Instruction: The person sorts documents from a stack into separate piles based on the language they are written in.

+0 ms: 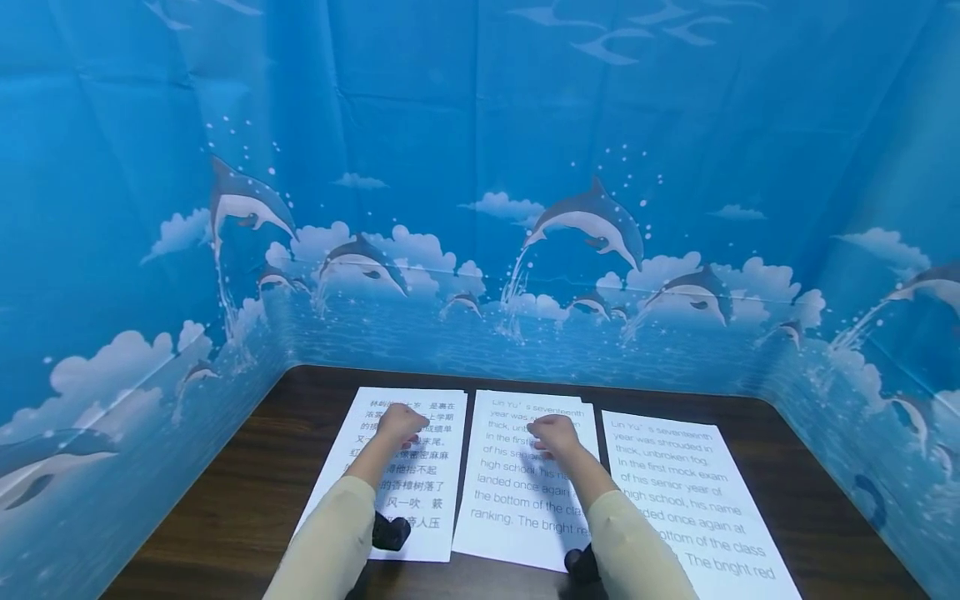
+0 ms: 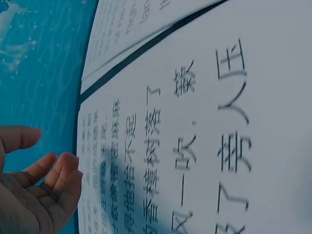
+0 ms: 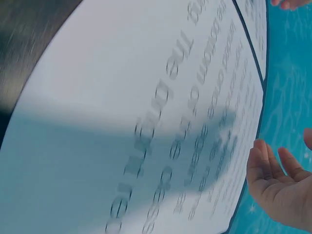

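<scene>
My left hand [image 1: 402,423] hovers over the upper part of a white sheet printed with Chinese characters [image 1: 427,500]. Its fingers are loosely bent, and nothing is held; the left wrist view shows the thumb apart from the fingers [image 2: 63,175]. Over the middle sheet, printed in English [image 1: 502,487], is my right hand [image 1: 557,433], also empty with fingers softly curved. In the right wrist view its shadow falls across the printed lines, with the fingers [image 3: 261,161] above the far end of the paper. Each hand covers some words in the head view.
A third printed English sheet [image 1: 697,500] lies to the right, partly behind my right sleeve [image 1: 637,542]. Another paper edge peeks out beneath the middle sheet. The dark wooden table [image 1: 217,492] is enclosed by a blue dolphin-print curtain [image 1: 450,125]. Black devices [image 1: 391,532] sit at both wrists.
</scene>
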### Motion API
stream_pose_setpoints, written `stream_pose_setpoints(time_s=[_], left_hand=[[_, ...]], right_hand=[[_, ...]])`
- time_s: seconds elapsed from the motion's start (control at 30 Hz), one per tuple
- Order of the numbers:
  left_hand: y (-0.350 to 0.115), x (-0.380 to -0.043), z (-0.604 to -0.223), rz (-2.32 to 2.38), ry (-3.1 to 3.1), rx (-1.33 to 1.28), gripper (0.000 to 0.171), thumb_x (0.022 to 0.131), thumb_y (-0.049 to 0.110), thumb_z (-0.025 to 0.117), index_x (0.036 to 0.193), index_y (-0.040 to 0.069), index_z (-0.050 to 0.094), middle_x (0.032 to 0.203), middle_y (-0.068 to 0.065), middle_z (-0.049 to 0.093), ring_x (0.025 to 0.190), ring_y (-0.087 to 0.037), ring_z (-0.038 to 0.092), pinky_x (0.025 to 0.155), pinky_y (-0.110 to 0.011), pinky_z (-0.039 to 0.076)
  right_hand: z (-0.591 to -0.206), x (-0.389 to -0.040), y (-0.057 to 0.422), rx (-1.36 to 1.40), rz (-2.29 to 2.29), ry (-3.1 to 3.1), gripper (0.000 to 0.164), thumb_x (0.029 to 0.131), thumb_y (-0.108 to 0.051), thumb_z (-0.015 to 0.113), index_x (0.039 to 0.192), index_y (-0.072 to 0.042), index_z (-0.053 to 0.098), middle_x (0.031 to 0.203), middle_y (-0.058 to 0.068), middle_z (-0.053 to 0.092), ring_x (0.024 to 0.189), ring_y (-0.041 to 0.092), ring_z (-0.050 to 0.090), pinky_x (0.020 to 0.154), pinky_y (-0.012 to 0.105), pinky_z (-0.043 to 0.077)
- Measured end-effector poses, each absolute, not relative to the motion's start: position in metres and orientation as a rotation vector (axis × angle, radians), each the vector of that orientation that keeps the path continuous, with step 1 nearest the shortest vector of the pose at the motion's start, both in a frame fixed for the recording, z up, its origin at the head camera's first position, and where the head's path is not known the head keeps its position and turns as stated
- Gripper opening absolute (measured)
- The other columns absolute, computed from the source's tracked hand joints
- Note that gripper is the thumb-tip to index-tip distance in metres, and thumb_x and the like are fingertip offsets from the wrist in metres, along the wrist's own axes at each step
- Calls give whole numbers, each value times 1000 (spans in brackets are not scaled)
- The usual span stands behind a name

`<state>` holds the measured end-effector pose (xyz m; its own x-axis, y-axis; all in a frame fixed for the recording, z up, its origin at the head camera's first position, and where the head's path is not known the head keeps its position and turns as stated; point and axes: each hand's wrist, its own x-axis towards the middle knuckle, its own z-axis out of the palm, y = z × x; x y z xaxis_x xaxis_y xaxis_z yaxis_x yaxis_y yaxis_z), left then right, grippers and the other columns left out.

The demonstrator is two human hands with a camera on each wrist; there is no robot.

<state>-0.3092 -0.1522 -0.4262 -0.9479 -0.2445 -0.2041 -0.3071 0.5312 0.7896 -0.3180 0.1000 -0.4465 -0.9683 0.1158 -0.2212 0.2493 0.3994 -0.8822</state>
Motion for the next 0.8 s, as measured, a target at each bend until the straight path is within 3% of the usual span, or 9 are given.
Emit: stream_pose_setpoints(time_s=[0.2, 0.8], left_hand=[[-131, -308, -429, 1459, 2664, -432, 27, 76, 16, 60, 92, -4, 53, 80, -12, 55, 70, -23, 54, 55, -27, 44], [-89, -303, -441, 1496, 2598, -348, 30, 72, 14, 62, 93, -6, 53, 78, -13, 53, 65, -22, 52, 55, -29, 45]], right_hand=[[-500, -360, 140, 390, -1589, 2600, 39, 80, -31, 58, 106, -2, 54, 99, 10, 53, 75, 20, 56, 61, 32, 46], [-512, -350, 200, 618, -1465, 2692, 39, 80, -25, 56, 106, 4, 51, 93, 17, 52, 78, 27, 52, 61, 35, 44]])
